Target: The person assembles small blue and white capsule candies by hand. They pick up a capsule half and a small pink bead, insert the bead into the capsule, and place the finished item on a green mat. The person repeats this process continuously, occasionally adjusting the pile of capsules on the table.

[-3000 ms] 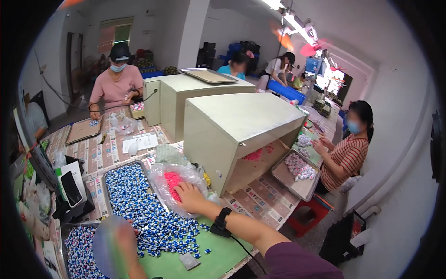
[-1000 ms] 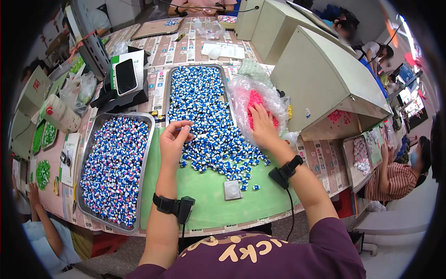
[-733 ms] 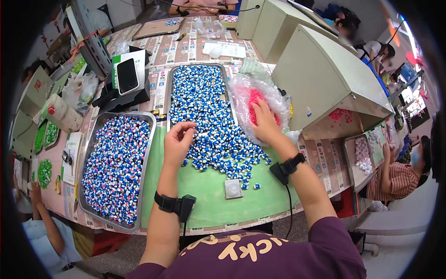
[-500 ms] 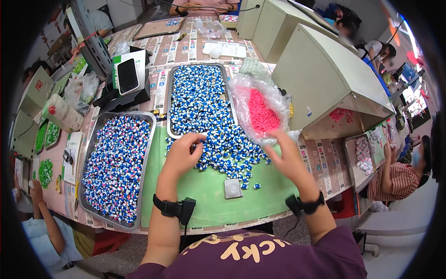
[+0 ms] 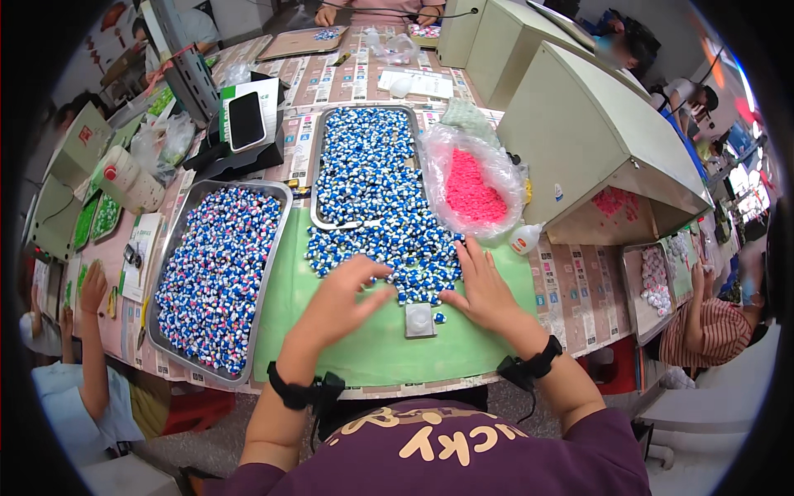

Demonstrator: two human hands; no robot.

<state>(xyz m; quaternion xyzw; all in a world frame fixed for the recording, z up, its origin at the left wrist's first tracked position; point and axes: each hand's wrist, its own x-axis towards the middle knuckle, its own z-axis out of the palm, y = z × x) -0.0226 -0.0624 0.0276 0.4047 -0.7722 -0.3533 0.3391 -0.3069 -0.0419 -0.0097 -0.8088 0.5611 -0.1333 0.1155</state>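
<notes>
Small blue-and-white pieces (image 5: 397,252) spill from a metal tray (image 5: 316,186) onto the green mat (image 5: 372,360). My right hand (image 5: 486,289) lies along the pile's right edge, fingers stretched out and touching the pieces. At the near left edge of the pile, my left hand (image 5: 343,299) hovers with curved fingers, thumb apart, nothing in its grasp. Between my hands, a small square pale block (image 5: 419,321) with a round mark rests on the mat, one loose piece beside it. A clear plastic bag of pink pieces (image 5: 471,186) lies beyond my right hand.
Left of the mat stands a second metal tray (image 5: 269,306) full of blue, white and pink pieces. A phone (image 5: 246,121) lies on a box behind it. At the right are a large beige metal housing (image 5: 595,140) and a small white bottle (image 5: 524,239). Other people sit around.
My right hand has moved left and nearer, against the pile's edge, which is now more gathered. My left hand has come nearer and right, its fingers more spread.
</notes>
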